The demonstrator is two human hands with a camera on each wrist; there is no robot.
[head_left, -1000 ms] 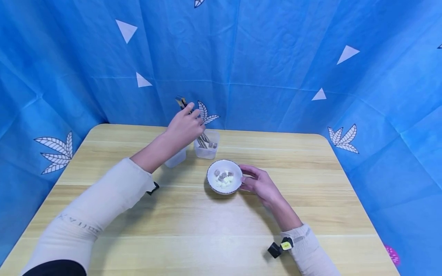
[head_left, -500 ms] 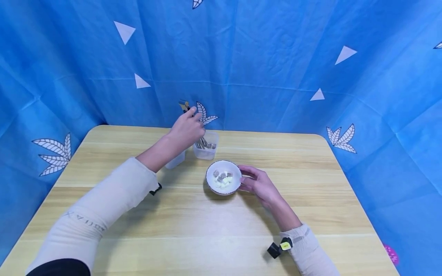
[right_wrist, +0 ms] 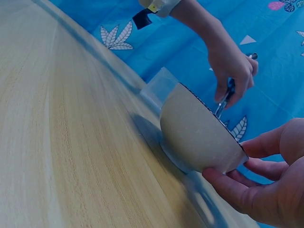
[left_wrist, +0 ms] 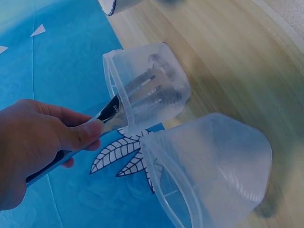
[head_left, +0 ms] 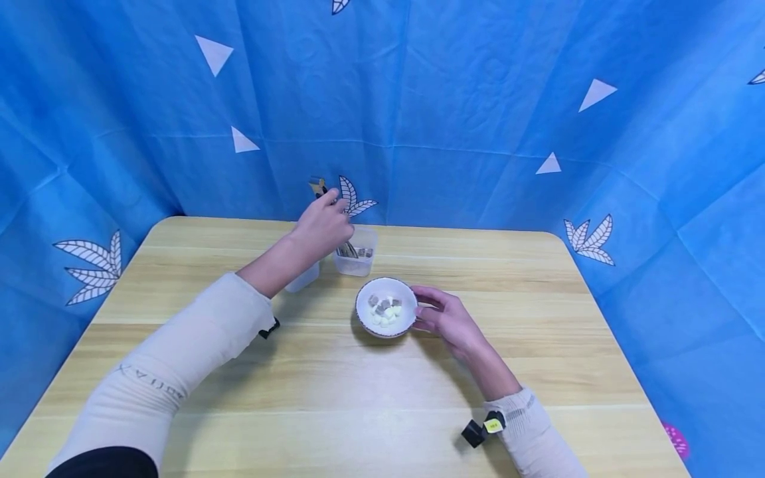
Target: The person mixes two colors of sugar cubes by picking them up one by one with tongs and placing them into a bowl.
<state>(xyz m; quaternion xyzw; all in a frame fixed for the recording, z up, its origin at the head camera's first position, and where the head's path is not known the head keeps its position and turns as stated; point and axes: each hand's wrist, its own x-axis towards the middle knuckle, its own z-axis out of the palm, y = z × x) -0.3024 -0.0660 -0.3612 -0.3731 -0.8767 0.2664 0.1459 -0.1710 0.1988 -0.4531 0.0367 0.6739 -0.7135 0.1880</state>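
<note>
My left hand (head_left: pixel 325 226) grips metal tongs (left_wrist: pixel 111 109) with black handle grips, thumb on one side and fingers on the other. The slotted tong ends reach down into a clear plastic box (head_left: pixel 354 267), among brown cubes (head_left: pixel 365 252) at its bottom. My right hand (head_left: pixel 448 322) holds a white bowl (right_wrist: pixel 199 128) with a dark speckled rim, thumb low on its wall and fingers at the rim. In the head view, several brown cubes (head_left: pixel 385 304) and pale pieces (head_left: pixel 382 321) lie in the bowl.
A second clear plastic box (left_wrist: pixel 223 166) stands left of the first, partly hidden by my left arm in the head view. The wooden table (head_left: pixel 382 411) ends at the back against a blue patterned curtain (head_left: pixel 466 79).
My left hand has lowered slightly with the tongs, whose ends sit deeper in the box. The ends looked spread half a second ago and now look closer together. The right hand and bowl stay put.
</note>
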